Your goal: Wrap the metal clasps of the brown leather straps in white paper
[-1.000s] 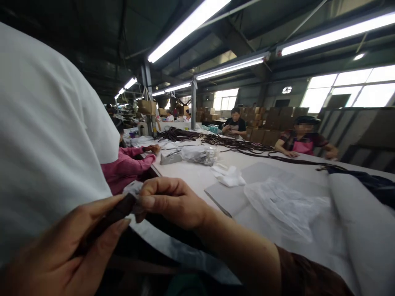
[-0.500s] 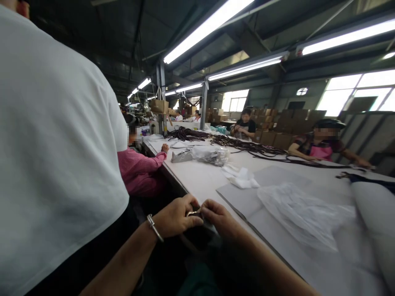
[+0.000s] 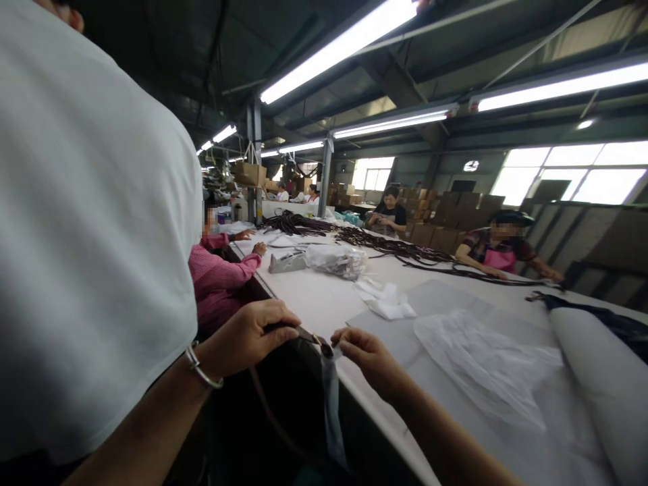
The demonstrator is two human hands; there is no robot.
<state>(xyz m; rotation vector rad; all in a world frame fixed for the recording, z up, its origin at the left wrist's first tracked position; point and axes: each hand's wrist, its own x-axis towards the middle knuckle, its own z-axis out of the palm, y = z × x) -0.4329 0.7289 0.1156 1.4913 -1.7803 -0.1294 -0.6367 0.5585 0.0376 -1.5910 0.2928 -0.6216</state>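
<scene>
Just over the near table edge, my left hand [image 3: 253, 337], with a silver bangle at the wrist, grips a narrow dark brown belt [image 3: 306, 335]. A small metallic glint shows by the belt's looped end, and a brown length hangs below the hand. To the right, my right hand [image 3: 367, 351] pinches the top of a long, narrow clear plastic sleeve [image 3: 331, 405]. The sleeve dangles below the table edge, its mouth against the belt end. How far the belt reaches into it I cannot tell.
On the white table [image 3: 308, 293] lie a clear bag of items [image 3: 337, 261], white wrapping [image 3: 387, 300], a crumpled plastic sheet [image 3: 480, 364], a white roll [image 3: 602, 378] and many dark straps [image 3: 399, 246]. A person in a white shirt [image 3: 91, 223] stands close on the left; others sit around the table.
My hands have moved apart, the left one going left along the belt. The belt end and the hanging plastic sleeve now show between them. The view has shifted slightly right.
</scene>
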